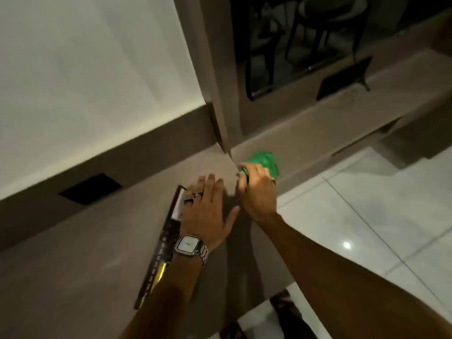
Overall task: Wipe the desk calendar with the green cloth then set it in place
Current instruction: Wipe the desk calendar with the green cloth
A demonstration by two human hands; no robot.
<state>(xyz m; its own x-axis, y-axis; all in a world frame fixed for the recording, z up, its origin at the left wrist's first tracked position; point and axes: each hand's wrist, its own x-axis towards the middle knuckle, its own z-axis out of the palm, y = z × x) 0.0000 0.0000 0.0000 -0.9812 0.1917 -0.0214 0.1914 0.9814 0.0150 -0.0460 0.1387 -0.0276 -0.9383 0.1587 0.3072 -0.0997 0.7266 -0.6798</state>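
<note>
The desk calendar (163, 245) stands on the brown counter as a dark, long shape seen almost edge-on, with a spiral edge and a yellow patch low down. My left hand (208, 211), with rings and a wristwatch, lies flat with fingers spread over the calendar's far side. The green cloth (266, 160) is bunched on the counter just right of a wall corner. My right hand (256, 189) has its fingers curled around the cloth's near edge. Most of the calendar's face is hidden by my left hand and arm.
A brown counter (73, 265) runs diagonally below a white wall (85, 69). A black rectangular cutout (90, 189) sits in its back ledge, another cutout (342, 79) further right. A pillar (220, 94) meets the counter by the cloth. White tiled floor (367, 216) lies right.
</note>
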